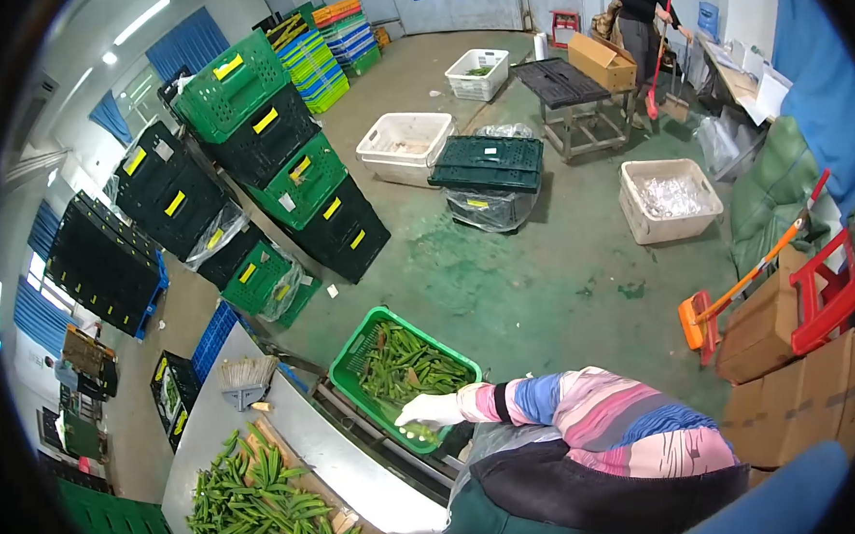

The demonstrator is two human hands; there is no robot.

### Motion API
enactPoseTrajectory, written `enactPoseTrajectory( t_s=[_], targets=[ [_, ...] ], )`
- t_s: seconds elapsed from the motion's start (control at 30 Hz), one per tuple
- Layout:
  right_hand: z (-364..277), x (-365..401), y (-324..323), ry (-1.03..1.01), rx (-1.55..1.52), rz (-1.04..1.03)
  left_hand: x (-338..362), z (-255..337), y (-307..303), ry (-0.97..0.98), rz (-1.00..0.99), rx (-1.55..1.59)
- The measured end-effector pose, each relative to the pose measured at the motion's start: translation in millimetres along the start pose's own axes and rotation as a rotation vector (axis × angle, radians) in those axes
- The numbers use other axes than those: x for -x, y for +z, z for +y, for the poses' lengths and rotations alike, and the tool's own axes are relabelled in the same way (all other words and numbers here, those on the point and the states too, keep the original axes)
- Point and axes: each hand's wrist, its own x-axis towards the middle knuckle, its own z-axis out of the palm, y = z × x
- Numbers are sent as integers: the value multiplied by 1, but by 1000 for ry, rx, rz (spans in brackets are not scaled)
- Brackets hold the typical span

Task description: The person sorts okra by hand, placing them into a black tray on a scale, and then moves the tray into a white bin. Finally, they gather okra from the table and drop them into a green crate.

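Note:
My right hand (429, 411), in a white glove with a striped sleeve (600, 417) and a dark band at the wrist, reaches down into a green plastic crate (343, 360). Okra pods (408, 360) fill much of this crate. Some blurred green pods lie at my gloved fingers, which appear closed around them. To the left, a large heap of okra (256, 508) is spread on a metal table (361, 474), partly over a wooden board (297, 458). My left hand is outside the view.
A brush (248, 378) lies on the table. Stacked dark and green crates (297, 177) stand at left. White bins (671, 201), a lidded dark crate (488, 162) and a cart (579, 114) are on the floor. Cardboard boxes (806, 392) stand right. Another person (639, 24) holds a red-handled tool.

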Motion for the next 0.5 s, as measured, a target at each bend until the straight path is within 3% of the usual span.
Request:
enactPoseTrajectory(
  t_s=[0.2,0.3,0.37,0.5],
  targets=[
    [15,-6,-10,1,250,29,47,-19,94,-284,-320,425],
    [20,-3,-11,-33,217,73,89,-30,158,-340,-387,504],
    [21,-2,-13,-49,206,89,126,-37,208,-264,-356,469],
    [20,-2,-25,-29,211,130,144,-33,235,-10,-236,250]
  ],
)
